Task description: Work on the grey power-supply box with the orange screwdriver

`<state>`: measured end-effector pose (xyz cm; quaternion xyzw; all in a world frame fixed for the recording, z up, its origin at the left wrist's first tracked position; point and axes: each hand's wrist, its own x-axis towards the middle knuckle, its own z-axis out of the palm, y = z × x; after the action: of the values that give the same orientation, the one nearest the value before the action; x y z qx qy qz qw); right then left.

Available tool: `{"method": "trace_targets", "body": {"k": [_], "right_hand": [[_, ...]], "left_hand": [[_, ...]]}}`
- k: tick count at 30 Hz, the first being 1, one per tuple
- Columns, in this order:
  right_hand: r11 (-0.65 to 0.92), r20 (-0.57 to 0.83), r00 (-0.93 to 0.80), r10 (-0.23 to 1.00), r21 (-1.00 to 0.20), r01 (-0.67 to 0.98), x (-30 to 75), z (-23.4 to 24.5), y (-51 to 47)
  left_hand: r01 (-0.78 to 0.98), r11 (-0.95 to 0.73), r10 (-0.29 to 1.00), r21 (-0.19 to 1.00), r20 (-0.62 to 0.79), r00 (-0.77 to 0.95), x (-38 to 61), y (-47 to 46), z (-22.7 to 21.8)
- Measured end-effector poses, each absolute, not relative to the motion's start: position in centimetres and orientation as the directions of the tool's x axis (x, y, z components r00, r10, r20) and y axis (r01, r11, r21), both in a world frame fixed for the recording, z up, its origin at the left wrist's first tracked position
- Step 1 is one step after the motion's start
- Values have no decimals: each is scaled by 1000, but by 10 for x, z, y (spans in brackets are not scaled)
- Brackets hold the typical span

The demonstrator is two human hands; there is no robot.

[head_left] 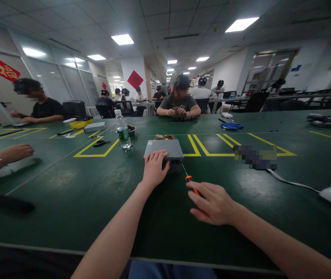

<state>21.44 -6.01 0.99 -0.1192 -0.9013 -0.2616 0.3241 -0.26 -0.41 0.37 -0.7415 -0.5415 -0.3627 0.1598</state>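
The left hand is lying open over the near left part of the grey box, its fingers stretching across the top and its thumb reaching toward the front face. The right hand is gripping the screwdriver by its orange handle, with the shaft pointing up and away toward the box's near right corner; whether the tip is touching the metal is too small to tell. The box is resting on the green table, straight ahead of the person, and wires are bunching behind it. A bottle is standing to the left, just in front of a bowl, while a black tool is lying beyond the bottle's left side. To the right, a blurred dark object is sitting near a white cable. A co-worker's hand is hovering or resting at the left edge, and another person is sitting across the table, holding something dark.
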Motion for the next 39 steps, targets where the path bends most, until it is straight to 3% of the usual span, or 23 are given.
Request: {"method": "trace_targets", "body": {"k": [10, 16, 25, 30, 39], "right_hand": [[755, 695, -718, -34, 488, 437, 215, 11, -57], [767, 654, -749, -103, 532, 359, 215, 8, -57], [854, 640, -768, -15, 408, 323, 213, 6, -59], [819, 689, -723, -49, 442, 366, 213, 8, -57], [819, 644, -763, -57, 467, 333, 213, 5, -57]], "left_hand": [[919, -362, 687, 154, 710, 152, -2, -4, 4], [917, -367, 693, 157, 704, 157, -2, -5, 5], [916, -370, 680, 152, 717, 156, -2, -4, 4], [919, -363, 683, 151, 714, 153, -3, -4, 3], [915, -378, 670, 141, 723, 165, -3, -3, 3]]}}
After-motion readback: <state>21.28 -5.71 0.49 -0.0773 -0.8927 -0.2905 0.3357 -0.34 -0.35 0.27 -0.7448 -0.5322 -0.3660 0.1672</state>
